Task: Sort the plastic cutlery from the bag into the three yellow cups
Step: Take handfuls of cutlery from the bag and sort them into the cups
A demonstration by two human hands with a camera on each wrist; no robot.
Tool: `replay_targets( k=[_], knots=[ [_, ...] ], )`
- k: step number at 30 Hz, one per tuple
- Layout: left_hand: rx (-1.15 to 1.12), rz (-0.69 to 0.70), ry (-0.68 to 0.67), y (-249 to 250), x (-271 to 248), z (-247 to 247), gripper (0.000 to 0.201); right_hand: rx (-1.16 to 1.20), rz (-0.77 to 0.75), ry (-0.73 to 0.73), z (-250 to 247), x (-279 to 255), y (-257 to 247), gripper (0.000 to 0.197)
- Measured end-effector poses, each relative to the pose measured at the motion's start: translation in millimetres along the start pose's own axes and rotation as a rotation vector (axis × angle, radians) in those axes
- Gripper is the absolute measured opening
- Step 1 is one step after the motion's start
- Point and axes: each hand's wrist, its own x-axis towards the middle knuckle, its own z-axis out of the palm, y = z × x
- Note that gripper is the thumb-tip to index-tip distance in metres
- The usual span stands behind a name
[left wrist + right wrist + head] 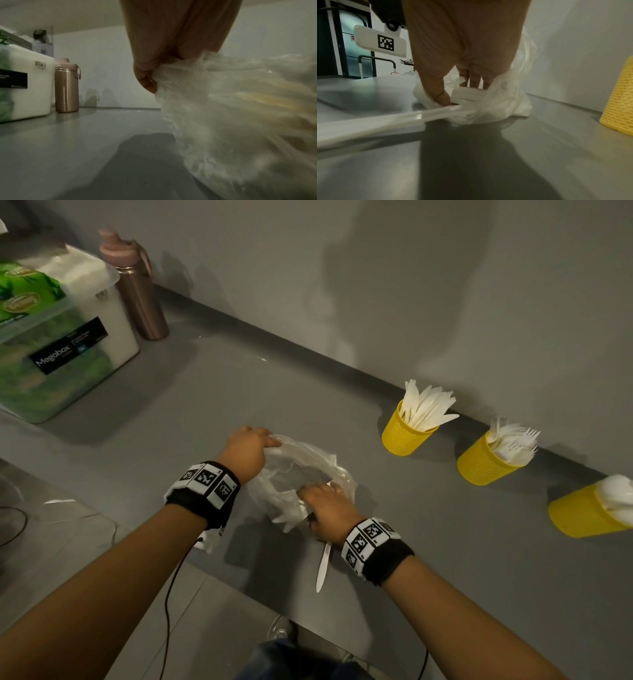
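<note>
Grey tabletop (428,542) runs up to a grey wall, with a crumpled clear plastic bag (301,470) lying near its middle. The left hand (245,450) pinches the bag's far rim, fingers curled into the film. The right hand (329,510) reaches into the bag's near side, its thumb and fingers closed around a white plastic knife (323,566) whose long end sticks out toward the person, with more white cutlery bunched under the fingers. Along the wall to the right stand three yellow mesh cups: the knife cup (402,433), the fork cup (483,463) and a third cup (582,513) at the frame edge. Far left sit a storage box (68,344) and a pink bottle (137,285).
</note>
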Motion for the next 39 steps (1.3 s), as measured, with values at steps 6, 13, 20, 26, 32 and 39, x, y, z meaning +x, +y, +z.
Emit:
replay_targets(
  k=[6, 13, 20, 26, 32, 39],
  knots=[
    [-0.088, -0.033, -0.020, 9, -8, 11, 0.044, 0.118, -0.054, 0.034, -5, 0, 2, 0.048],
    [-0.453, -0.001, -0.048, 13, -8, 11, 0.033, 0.244, -0.063, 0.246, -18, 16, -5, 0.024],
    [-0.449, 0.200, 0.106, 16, -2, -2, 0.050, 0.211, 0.034, 0.159, -17, 16, -2, 0.047],
    [-0.343, 0.257, 0.285, 14, 5, -12, 0.054, -0.080, 0.065, -0.015, -7, 5, 0, 0.036],
    [0.082, 0.103, 0.117, 15, 4, -21, 0.039, 0.021, 0.090, 0.048, -14, 5, -6, 0.033],
    [-0.287, 0.262, 0.007, 25, -2, -11, 0.075, 0.351, -0.004, 0.448, -41, 30, -30, 0.030]
  ],
)
